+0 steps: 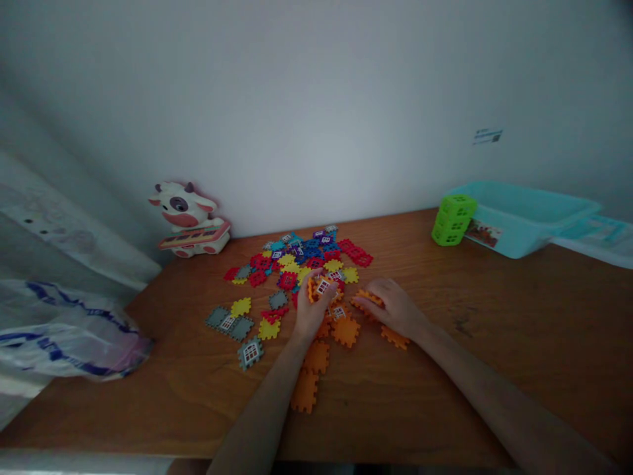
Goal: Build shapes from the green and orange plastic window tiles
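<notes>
My left hand [310,315] is closed around an orange interlocking building tile with a white window [323,286], held over the front of the pile. To its right, my right hand [393,305] grips orange building tiles [366,302] between thumb and fingers, close to the table. One orange tile [394,337] shows beneath my right hand. Between and below the hands lie more orange tiles [345,331], a joined strip [304,390] running toward me beside my left forearm. Just beyond my left hand spreads a mixed pile of red, yellow, blue and purple tiles [310,249].
Grey tiles [242,328] and a yellow tile [241,307] lie left of my hands. At the back left stands a cow toy keyboard [190,221]; a plastic bag [69,330] sits at the left edge. A green tile block [452,221] stands by a turquoise bin [529,204].
</notes>
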